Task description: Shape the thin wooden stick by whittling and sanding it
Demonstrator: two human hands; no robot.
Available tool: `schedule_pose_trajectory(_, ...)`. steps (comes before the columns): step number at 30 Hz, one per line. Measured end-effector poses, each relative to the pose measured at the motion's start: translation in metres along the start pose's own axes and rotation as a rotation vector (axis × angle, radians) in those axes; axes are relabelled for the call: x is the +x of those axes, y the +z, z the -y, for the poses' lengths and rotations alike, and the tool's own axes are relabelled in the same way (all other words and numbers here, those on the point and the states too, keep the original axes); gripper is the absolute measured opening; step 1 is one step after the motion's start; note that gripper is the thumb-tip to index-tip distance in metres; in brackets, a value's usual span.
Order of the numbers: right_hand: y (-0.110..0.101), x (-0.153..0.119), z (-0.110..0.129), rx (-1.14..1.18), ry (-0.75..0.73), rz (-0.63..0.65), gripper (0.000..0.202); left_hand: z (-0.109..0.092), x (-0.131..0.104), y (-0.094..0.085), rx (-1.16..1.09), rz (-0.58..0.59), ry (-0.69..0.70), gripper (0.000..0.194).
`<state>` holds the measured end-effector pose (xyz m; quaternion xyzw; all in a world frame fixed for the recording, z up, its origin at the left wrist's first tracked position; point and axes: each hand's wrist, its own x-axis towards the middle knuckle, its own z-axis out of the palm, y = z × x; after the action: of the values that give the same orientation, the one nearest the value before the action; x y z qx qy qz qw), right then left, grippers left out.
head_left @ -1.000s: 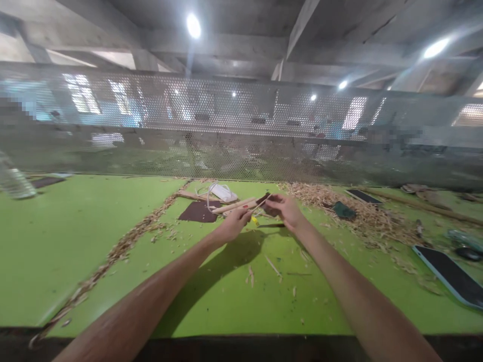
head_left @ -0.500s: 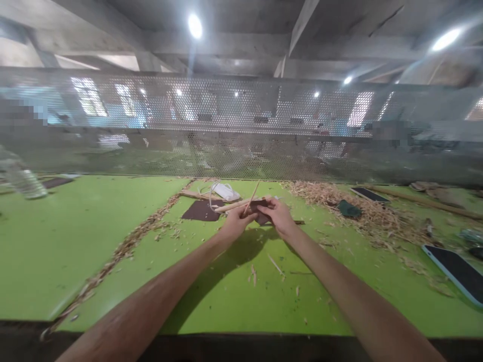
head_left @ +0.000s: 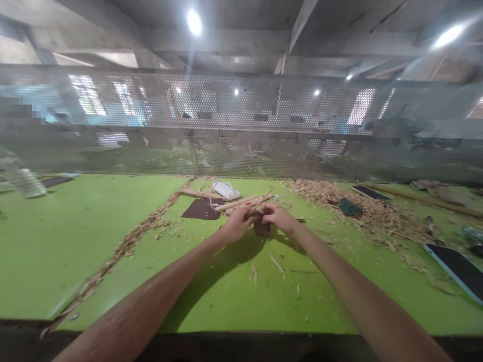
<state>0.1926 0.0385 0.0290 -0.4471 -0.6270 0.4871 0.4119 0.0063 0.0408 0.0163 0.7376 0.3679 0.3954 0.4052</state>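
Observation:
My left hand pinches a thin pale wooden stick, which slants up to the right. Close beside it, the fingers of my right hand are closed on a dark brown sheet that looks like sandpaper. The sheet hangs below the fingertips, folded or bent, and its upper part is hidden by them. Whether it wraps the stick's lower end cannot be made out. Just behind the hands lie thicker pale wooden sticks. A second dark brown sheet lies flat to the left.
A white flat object with looped cord lies behind the sticks. Wood shavings heap at the right, with a green scrap on them. Phones lie right; a clear bottle stands left. A perforated screen borders the green table.
The stick has tilted further to the right. My right fingers have curled in closer to my left hand, and the brown sheet now hangs lower beneath them.

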Motion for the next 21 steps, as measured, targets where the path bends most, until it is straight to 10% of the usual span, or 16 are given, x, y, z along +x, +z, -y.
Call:
schedule_pose_trajectory(6, -0.002, 0.002, -0.001, -0.380, -0.100, 0.060, 0.010, -0.002, 0.000, 0.001, -0.068, -0.081, -0.112, 0.023)
schedule_pose_trajectory(13, -0.012, 0.005, -0.004, -0.723, -0.351, -0.584, 0.016, -0.004, -0.001, 0.005, -0.269, -0.038, -0.252, 0.022)
schedule_pose_trajectory(21, 0.017, 0.002, -0.002, -1.204, -0.624, -0.355, 0.040, -0.010, -0.002, -0.001, -0.363, 0.055, -0.272, 0.024)
